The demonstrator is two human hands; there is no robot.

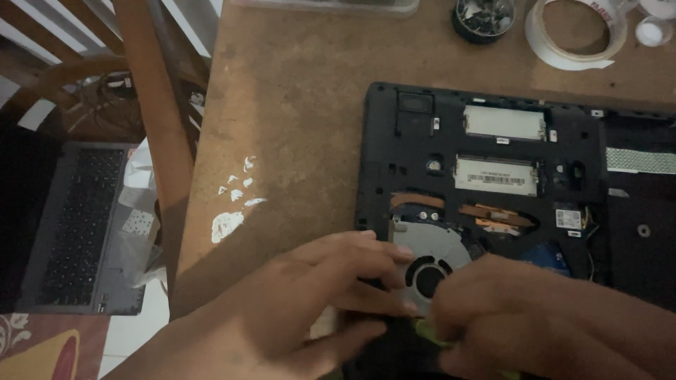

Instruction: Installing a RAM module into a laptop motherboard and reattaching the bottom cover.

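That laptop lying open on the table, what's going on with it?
A person is working with both bare hands on an opened laptop that lies bottom-up on a brown table. The left hand rests on the edge beside the silver fan. The right hand is at the fan too, pinching something yellow-green, too hidden to identify. A roll of tape and a small tub of screws sit at the far edge. Another laptop sits lower, left.

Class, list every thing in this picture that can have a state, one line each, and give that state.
Black laptop base: bottom cover off, insides exposed.
Grey round cooling fan: seated in the base, partly covered by fingers.
Left hand: fingers resting on the fan's edge.
Right hand: closed in a grip on a thin green tool.
Roll of white tape: lying flat.
Second grey laptop: open, on the floor.
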